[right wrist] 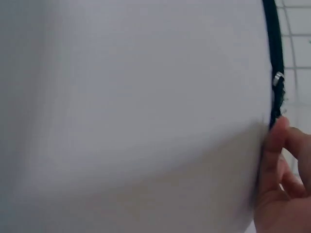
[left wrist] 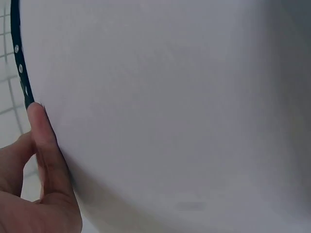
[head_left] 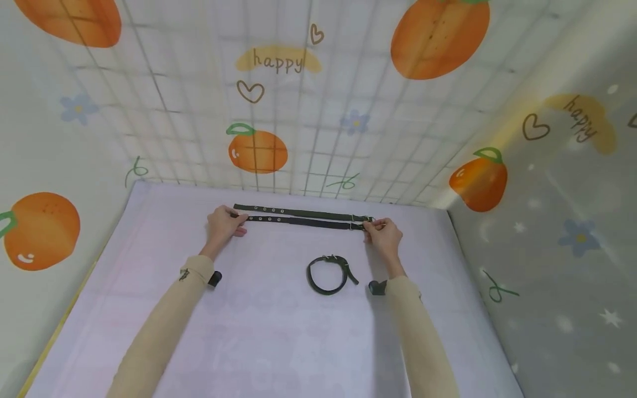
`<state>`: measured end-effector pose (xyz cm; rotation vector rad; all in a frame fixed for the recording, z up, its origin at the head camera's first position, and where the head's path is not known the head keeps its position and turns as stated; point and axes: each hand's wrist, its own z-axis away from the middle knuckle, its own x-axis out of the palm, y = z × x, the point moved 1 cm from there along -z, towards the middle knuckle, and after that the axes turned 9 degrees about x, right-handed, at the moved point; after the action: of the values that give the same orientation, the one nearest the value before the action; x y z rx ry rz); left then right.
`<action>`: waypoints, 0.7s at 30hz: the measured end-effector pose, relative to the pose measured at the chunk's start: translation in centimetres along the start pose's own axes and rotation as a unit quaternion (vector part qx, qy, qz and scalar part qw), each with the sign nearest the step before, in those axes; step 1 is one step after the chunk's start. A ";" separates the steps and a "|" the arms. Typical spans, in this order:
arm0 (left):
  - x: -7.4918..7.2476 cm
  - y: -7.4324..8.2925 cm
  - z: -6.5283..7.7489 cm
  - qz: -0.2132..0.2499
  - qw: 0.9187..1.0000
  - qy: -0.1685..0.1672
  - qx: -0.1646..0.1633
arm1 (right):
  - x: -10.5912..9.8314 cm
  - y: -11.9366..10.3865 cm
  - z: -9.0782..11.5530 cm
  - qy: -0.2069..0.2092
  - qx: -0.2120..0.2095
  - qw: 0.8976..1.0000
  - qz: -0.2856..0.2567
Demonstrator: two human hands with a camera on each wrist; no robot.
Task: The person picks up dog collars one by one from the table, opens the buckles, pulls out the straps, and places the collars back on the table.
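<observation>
Two dark collars with metal eyelets lie stretched out side by side near the back of the table in the head view. My left hand [head_left: 226, 225] pinches the eyelet end of the nearer collar [head_left: 318, 223]. At its buckle end, my right hand [head_left: 385, 237] pinches it between thumb and fingers. Just behind it lies the farther collar [head_left: 318, 214], its buckle close to my right fingertips. A third collar [head_left: 335, 258], fastened into a loop with its tail sticking out, rests in front of them. Both wrist views show fingertips at a collar's end.
The pale table cover [head_left: 278, 342] spreads under everything. A white curtain [head_left: 298, 110] with orange fruit prints and a grid behind it rises right beyond the collars. A grey patterned side wall [head_left: 557, 221] stands on the right.
</observation>
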<state>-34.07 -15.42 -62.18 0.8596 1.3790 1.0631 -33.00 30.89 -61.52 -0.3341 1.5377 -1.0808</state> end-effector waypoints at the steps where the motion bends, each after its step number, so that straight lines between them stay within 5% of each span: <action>1: -0.1 -0.1 0.0 -0.005 1.000 0.001 0.000 | 0.0 -0.1 0.0 -0.003 0.006 1.000 0.003; 10: 0.0 -0.2 -0.4 -0.017 1.000 0.005 -0.014 | -0.2 -0.4 -0.1 -0.013 0.022 0.999 0.041; 21: 0.8 0.6 1.1 -0.006 1.000 0.011 0.027 | -0.6 -0.4 0.9 -0.069 0.041 0.997 -0.022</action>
<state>-33.12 -14.36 -61.84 0.8809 1.4336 1.0337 -32.21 30.71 -60.78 -0.3789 1.3651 -1.1280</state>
